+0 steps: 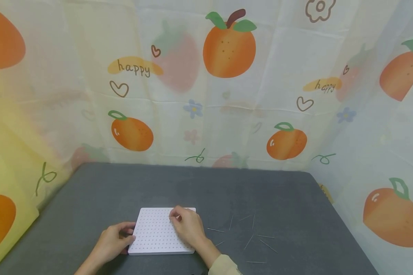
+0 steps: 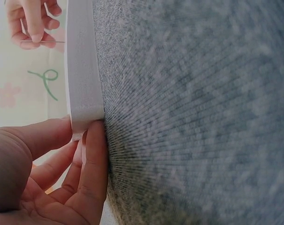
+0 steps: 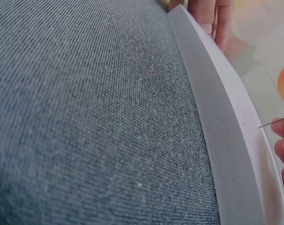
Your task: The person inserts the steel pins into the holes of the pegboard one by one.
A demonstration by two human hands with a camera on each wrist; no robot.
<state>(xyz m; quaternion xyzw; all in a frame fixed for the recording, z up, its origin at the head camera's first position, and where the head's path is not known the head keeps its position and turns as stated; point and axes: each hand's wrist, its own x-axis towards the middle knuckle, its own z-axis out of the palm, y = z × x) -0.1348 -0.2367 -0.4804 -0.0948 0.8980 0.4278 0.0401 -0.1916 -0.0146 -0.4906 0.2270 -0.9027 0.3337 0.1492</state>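
A white pegboard (image 1: 155,236) with rows of small holes lies flat on the dark table. My left hand (image 1: 113,241) grips its left edge; in the left wrist view the thumb is at the top face and the curled fingers are against the side near a corner. My right hand (image 1: 188,226) is over the board's upper right part and pinches a thin metal pin (image 3: 269,123) between thumb and fingertips. The pin (image 2: 60,41) points down at the perforated face, its lower tip at or very near the surface. Whether it sits in a hole cannot be told.
Several thin metal pins (image 1: 267,246) lie scattered on the grey tabletop (image 1: 254,191) to the right of the board. A fruit-printed curtain (image 1: 227,126) hangs behind the table and along both sides.
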